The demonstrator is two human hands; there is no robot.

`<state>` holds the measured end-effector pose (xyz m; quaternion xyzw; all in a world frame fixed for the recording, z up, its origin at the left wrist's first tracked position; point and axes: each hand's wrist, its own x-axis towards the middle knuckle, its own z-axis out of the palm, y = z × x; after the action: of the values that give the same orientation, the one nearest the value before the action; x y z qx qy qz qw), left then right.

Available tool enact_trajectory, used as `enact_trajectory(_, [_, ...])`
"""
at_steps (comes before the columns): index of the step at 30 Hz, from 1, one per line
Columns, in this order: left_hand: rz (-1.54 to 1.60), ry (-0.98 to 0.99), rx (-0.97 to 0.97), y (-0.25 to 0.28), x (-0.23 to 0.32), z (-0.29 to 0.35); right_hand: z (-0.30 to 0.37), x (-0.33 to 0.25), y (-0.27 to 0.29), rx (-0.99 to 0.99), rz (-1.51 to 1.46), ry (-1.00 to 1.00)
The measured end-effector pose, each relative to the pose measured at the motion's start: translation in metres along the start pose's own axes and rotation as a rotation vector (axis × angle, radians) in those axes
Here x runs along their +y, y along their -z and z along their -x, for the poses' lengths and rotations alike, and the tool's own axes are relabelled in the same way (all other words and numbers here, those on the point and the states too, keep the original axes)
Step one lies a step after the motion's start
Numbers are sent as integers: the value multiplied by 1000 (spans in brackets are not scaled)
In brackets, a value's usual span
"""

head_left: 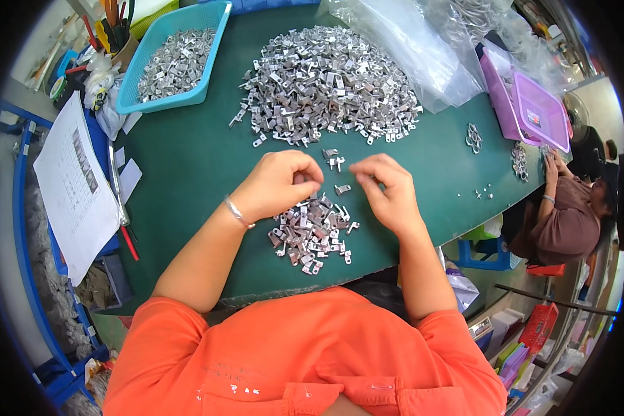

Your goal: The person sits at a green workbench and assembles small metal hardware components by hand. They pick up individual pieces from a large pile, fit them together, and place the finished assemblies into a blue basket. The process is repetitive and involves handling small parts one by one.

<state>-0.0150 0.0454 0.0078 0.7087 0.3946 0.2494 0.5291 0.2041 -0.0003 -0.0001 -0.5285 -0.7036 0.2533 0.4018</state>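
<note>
Small bent metal pieces, dull silver, flat tabs with punched holes: low near pile (310, 234) on smooth green counter (187, 163), larger heap (326, 87) beyond. Loose pieces (342, 188) lie between the hands. Left grip (319, 179): fingers curled, cannot tell if closed on anything. Right grip (356, 173): thumb and fingertips apart. Teal plastic basket (165, 105) far left; crumpled clear plastic (430, 66) covers far right.

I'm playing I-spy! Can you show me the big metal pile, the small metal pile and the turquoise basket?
Big metal pile (331, 87): head view, on its middle.
Small metal pile (312, 231): head view, on its middle.
Turquoise basket (166, 104): head view, on its near wall.
</note>
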Motion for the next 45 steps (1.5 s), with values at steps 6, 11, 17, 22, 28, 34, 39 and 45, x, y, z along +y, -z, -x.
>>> enact_trajectory(6, [-383,-312,185,-33,-15,-38,-16,18,-24,59,68,-103])
enact_trajectory(11, [-424,-229,192,-29,-22,-43,-13,17,-21,104,28,-90])
enact_trajectory(17, [-405,-227,169,-24,-11,-35,-13,22,-21,84,-73,-143])
enact_trajectory(22, [393,237,92,-17,-1,-18,-4,17,-12,76,-594,-376])
enact_trajectory(28, [867,268,168,-14,-7,5,0,6,0,-115,-658,-181])
enact_trajectory(34, [795,176,234,-16,-10,10,-27,14,-22,34,221,149])
enact_trajectory(39, [717,114,225,-13,-11,13,-23,22,-24,27,138,16])
enact_trajectory(45, [575,232,-75,4,0,21,-11,4,-7,-72,-209,-130])
